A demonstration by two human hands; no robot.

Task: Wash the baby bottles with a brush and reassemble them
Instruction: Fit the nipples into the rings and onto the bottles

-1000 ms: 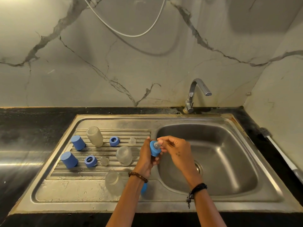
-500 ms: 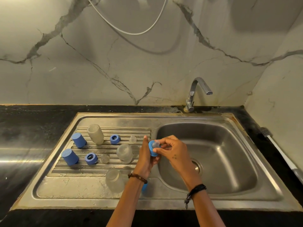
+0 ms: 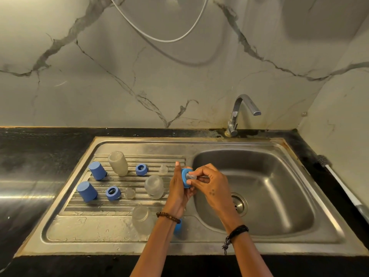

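At the near edge of the steel sink unit (image 3: 99, 243), a clear bottle (image 3: 142, 219) stands on the flat wet strip of the drainboard, and a blue part (image 3: 177, 226) is seen just right of it, mostly hidden behind the left wrist (its kind cannot be told). Above the divide between drainboard and basin, a blue collar ring (image 3: 185, 178) is held in the left hand (image 3: 178, 191), whose fingers are curled around the ring from behind with one finger extended upward. A clear teat (image 3: 191, 176) seated in the ring's opening is pinched by the thumb and forefinger of the right hand (image 3: 211, 187), the remaining fingers being curled loosely. On the ribbed drainboard, the nearer row is made up of a blue cap (image 3: 86, 191), a blue ring (image 3: 113, 193), a clear teat dome (image 3: 130, 193) and a clear bottle body (image 3: 154, 186) just left of the left hand. The farther row holds a second blue cap (image 3: 97, 170), a frosted bottle (image 3: 118, 163), a second blue ring (image 3: 141, 169) and a small clear teat (image 3: 163, 169). The basin drain (image 3: 239, 204) is seen right of the hands. A brush (image 3: 339, 182) lies on the black counter along the right wall, well apart from the hands. The tap (image 3: 242, 112) stands behind the basin; no water is seen running.
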